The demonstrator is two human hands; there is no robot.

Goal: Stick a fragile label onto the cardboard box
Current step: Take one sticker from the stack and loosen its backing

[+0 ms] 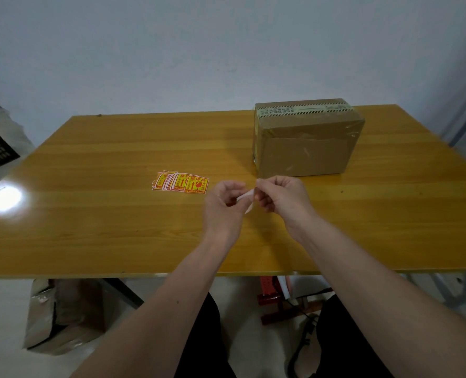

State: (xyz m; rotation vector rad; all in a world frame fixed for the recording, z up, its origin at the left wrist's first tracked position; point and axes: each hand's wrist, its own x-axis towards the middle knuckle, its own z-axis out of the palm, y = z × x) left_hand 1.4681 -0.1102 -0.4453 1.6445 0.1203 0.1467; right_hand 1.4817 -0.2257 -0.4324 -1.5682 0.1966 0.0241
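While both hands are raised over the wooden worktop, the left hand and the right hand meet at a small white strip, which looks like the pale back of a fragile label or its backing paper; its printed side cannot be seen. The fingers of the left hand are curled and pinch the strip's left end, and the fingers of the right hand are pressed together on its right end. A lower flap of the white strip hangs down between the two hands.

Left of the left hand's fingers, well apart from them, a fanned pile of red and yellow fragile labels lies flat on the worktop. Just beyond the right hand's fingers, and a little to their right, stands the taped cardboard box, with striped printed tape across its top.

Below the near edge of the worktop, a crumpled brown package sits on the floor.
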